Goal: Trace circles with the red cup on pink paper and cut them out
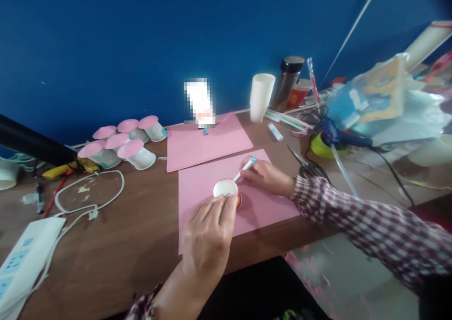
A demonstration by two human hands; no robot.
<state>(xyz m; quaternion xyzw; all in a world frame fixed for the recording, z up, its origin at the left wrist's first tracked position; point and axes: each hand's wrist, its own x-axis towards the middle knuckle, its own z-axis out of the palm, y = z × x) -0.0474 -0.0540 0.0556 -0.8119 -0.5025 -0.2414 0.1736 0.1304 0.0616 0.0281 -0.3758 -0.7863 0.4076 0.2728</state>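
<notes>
The small white paper cup [226, 188] stands upside down on the near pink paper sheet [212, 216], at the centre of the brown wooden desk [141, 244]. The left hand [208, 237] comes in from 6 o'clock; its fingers [221, 204] lie pressed together on the cup's near rim, holding it down. The right hand [266, 176] lies at 3 o'clock of the cup, fingers pinching a white pen with a blue cap end [244, 168], its tip at the cup's edge at about 1 o'clock.

Risk, as judged: the cup is light and pinned on one side only, so sideways pressure from the pen could shift it and spoil the outline. The sheet lies loose and may slide with it.

Six upturned cups with pink paper discs [122, 143] sit at 10 o'clock, black-handled scissors [305, 167] at 3 o'clock.
</notes>
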